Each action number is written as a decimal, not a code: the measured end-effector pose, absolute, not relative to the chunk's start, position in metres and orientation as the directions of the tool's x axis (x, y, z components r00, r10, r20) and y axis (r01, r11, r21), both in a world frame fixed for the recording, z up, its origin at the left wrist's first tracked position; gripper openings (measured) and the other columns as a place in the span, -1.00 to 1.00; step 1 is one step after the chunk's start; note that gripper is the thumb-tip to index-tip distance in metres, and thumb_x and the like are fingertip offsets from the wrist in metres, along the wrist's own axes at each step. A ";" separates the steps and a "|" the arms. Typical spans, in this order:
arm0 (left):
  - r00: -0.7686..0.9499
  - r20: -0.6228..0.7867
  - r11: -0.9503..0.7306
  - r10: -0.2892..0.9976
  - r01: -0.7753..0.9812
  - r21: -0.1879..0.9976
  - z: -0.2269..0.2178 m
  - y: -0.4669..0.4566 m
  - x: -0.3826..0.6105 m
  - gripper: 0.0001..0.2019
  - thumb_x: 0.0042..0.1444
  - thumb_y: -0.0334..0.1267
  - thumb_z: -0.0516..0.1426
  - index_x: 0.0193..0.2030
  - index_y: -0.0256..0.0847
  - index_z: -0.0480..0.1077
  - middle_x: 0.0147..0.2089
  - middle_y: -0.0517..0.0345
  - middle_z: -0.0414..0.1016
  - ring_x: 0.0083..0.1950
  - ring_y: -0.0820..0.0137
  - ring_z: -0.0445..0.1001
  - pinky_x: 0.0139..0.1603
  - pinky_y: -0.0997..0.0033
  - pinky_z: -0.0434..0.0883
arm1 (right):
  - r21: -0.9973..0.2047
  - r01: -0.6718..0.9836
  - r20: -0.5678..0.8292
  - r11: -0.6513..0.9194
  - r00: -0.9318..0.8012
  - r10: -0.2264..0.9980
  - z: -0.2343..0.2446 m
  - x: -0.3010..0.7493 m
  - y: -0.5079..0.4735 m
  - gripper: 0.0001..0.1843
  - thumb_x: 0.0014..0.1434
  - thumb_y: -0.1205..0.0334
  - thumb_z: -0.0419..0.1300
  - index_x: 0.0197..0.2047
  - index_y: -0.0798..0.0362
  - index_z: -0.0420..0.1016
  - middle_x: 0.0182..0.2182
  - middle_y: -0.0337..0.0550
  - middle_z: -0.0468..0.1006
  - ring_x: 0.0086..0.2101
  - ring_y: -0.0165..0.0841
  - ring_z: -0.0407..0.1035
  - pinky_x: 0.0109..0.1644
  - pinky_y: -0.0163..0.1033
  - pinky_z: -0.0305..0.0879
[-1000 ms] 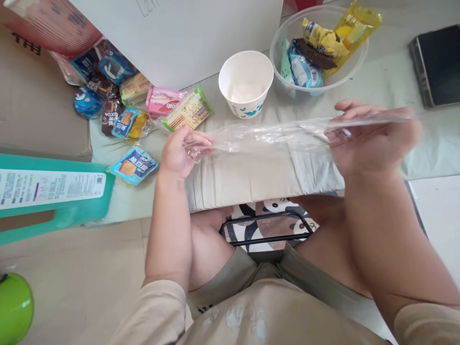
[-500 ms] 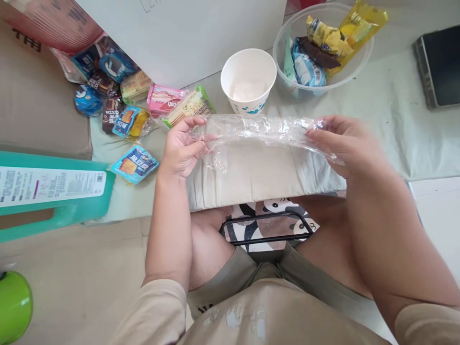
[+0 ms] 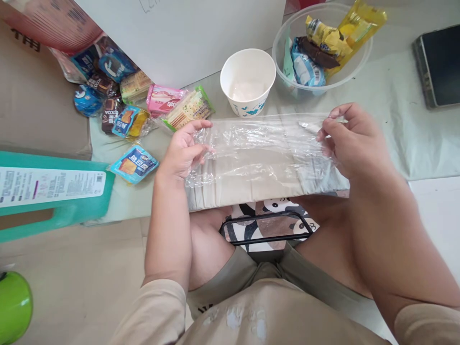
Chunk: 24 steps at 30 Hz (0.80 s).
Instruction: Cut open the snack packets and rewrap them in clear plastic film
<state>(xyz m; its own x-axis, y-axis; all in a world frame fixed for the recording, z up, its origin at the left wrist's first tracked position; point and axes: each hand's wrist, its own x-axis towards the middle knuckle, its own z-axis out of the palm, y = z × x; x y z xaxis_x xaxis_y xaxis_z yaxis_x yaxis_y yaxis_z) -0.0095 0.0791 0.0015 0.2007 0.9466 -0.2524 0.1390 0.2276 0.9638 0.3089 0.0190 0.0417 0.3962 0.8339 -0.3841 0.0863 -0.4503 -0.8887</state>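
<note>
A clear, crinkled plastic bag [image 3: 251, 143] lies stretched flat between my hands over the front of the cloth-covered table. At its left end, my left hand [image 3: 185, 148] holds the film, thumb and forefinger a little apart and the other fingers curled. My right hand [image 3: 354, 136] pinches the right end near the upper corner. Just beyond the film stands a white paper cup [image 3: 247, 86] with a blue pattern. Close to my left hand are a green-edged cracker packet [image 3: 190, 108] and a blue snack packet [image 3: 134, 164].
A clear plastic bowl [image 3: 368, 52] with several snack packets stands at the back right, and a dark phone [image 3: 440, 67] lies beyond it. More packets lie at left by a cardboard box [image 3: 43, 105]. A teal jug [image 3: 86, 211] rests at the left edge. A white board [image 3: 201, 33] stands behind.
The bag has spread from a bunched strip into a wider, flatter sheet hanging nearer me. My right hand has shifted slightly right and up; my left hand has barely moved.
</note>
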 end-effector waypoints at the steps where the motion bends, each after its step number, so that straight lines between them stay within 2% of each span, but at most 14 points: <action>1: 0.199 -0.243 0.204 0.949 0.199 0.959 -0.003 0.080 -0.010 -0.50 -0.18 -0.37 0.27 0.01 -0.07 0.49 0.28 0.04 0.44 -0.36 0.47 0.59 -0.67 0.60 0.21 | -0.863 0.162 -0.385 -0.478 0.402 0.831 0.041 0.311 0.019 -0.81 0.21 0.43 0.19 -0.23 -0.05 0.28 -0.55 -0.43 0.44 -0.69 -0.55 0.16 -0.63 -0.36 -0.05; 3: 0.215 -0.212 0.137 0.953 0.319 0.938 -0.011 0.083 -0.011 -0.50 -0.14 -0.38 0.22 0.03 -0.08 0.48 0.26 0.03 0.45 -0.26 0.44 0.60 -0.59 0.59 0.30 | -0.790 0.359 -0.341 -0.498 0.417 0.842 0.035 0.315 0.018 -0.77 0.18 0.38 0.25 -0.12 -0.04 0.35 -0.41 -0.35 0.53 -0.63 -0.53 0.25 -0.51 -0.31 0.15; 5: 0.233 -0.148 0.033 0.961 0.434 0.900 -0.017 0.084 -0.013 -0.52 -0.11 -0.40 0.19 0.03 -0.08 0.50 0.23 0.03 0.46 -0.13 0.39 0.60 -0.45 0.56 0.43 | -0.699 0.561 -0.217 -0.445 0.426 0.878 0.027 0.319 0.017 -0.63 0.15 0.32 0.30 0.03 -0.05 0.39 -0.18 -0.20 0.60 -0.50 -0.45 0.40 -0.25 -0.17 0.39; 6: 0.233 -0.106 -0.022 0.967 0.490 0.871 -0.019 0.084 -0.014 -0.54 -0.09 -0.40 0.19 0.03 -0.08 0.51 0.24 0.02 0.45 -0.07 0.37 0.59 -0.35 0.52 0.50 | -0.658 0.642 -0.126 -0.394 0.421 0.898 0.022 0.320 0.016 -0.57 0.14 0.30 0.32 0.08 -0.04 0.41 -0.06 -0.10 0.59 -0.39 -0.37 0.47 -0.10 -0.07 0.44; 7: 0.222 -0.062 -0.071 0.973 0.543 0.837 -0.021 0.084 -0.015 -0.56 -0.05 -0.41 0.20 0.02 -0.08 0.53 0.26 0.01 0.42 0.00 0.33 0.57 -0.23 0.46 0.56 | -0.627 0.706 -0.023 -0.329 0.405 0.914 0.018 0.321 0.014 -0.55 0.13 0.29 0.32 0.10 -0.02 0.42 0.02 0.00 0.55 -0.26 -0.27 0.52 0.03 0.03 0.44; 9: 0.181 0.014 -0.126 0.983 0.628 0.768 -0.021 0.083 -0.016 -0.66 0.07 -0.37 0.21 0.00 -0.07 0.55 0.30 0.00 0.37 0.15 0.24 0.53 0.00 0.30 0.61 | -0.578 0.800 0.190 -0.159 0.322 0.927 0.011 0.321 0.012 -0.59 0.12 0.26 0.31 0.06 0.03 0.47 0.09 0.14 0.49 -0.01 -0.07 0.50 0.21 0.17 0.37; 11: 0.166 0.060 -0.157 0.984 0.666 0.730 -0.020 0.080 -0.017 -0.78 0.25 -0.25 0.16 -0.01 -0.05 0.55 0.27 -0.02 0.35 0.31 0.15 0.45 0.21 0.15 0.57 | -0.533 0.845 0.332 0.045 0.159 0.930 0.006 0.318 0.010 -0.65 0.14 0.21 0.28 0.01 0.01 0.49 0.08 0.15 0.50 0.15 0.03 0.42 0.30 0.23 0.30; 13: 0.214 0.088 -0.213 0.973 0.686 0.696 -0.019 0.075 -0.014 -0.78 0.32 -0.09 0.15 0.01 -0.03 0.54 0.25 -0.04 0.35 0.41 0.08 0.37 0.39 0.02 0.46 | -0.508 0.832 0.352 0.223 -0.035 0.935 0.002 0.314 0.009 -0.68 0.18 0.14 0.27 0.01 -0.04 0.49 0.07 0.09 0.55 0.20 0.04 0.39 0.35 0.24 0.26; 16: 0.318 0.075 -0.294 0.945 0.727 0.620 -0.018 0.068 -0.006 -0.58 0.16 0.02 0.31 0.13 0.00 0.49 0.34 -0.04 0.31 0.48 0.00 0.29 0.55 -0.10 0.26 | -0.515 0.788 0.272 0.339 -0.225 0.936 -0.006 0.310 0.008 -0.59 0.16 0.13 0.27 0.10 -0.07 0.47 0.14 0.05 0.56 0.23 0.08 0.39 0.31 0.26 0.30; 21: 0.385 -0.018 -0.304 0.923 0.754 0.582 -0.020 0.064 0.000 -0.34 0.05 -0.18 0.36 0.32 0.01 0.38 0.49 -0.08 0.20 0.58 -0.05 0.15 0.62 -0.13 0.10 | -0.505 0.791 0.228 0.344 -0.262 0.938 -0.022 0.309 0.005 -0.45 0.12 0.25 0.27 0.21 -0.05 0.43 0.26 0.10 0.50 0.29 0.16 0.34 0.33 0.34 0.27; 24: 0.419 -0.062 -0.316 0.906 0.766 0.560 -0.016 0.063 -0.001 -0.24 -0.04 -0.24 0.39 0.36 0.04 0.36 0.54 -0.03 0.17 0.62 -0.10 0.05 0.64 -0.17 0.04 | -0.502 0.806 0.221 0.312 -0.230 0.948 -0.024 0.308 0.005 -0.58 0.15 0.30 0.22 0.10 -0.05 0.48 0.22 0.09 0.54 0.24 0.13 0.40 0.28 0.30 0.33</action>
<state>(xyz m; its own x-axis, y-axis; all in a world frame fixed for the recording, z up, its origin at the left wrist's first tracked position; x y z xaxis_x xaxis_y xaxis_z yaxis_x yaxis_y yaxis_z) -0.0011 0.0632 -0.0156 0.4192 0.9058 -0.0621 0.7659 -0.3160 0.5600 0.3083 0.0047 -0.0241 -0.2296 0.9479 0.2208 0.8065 0.3123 -0.5021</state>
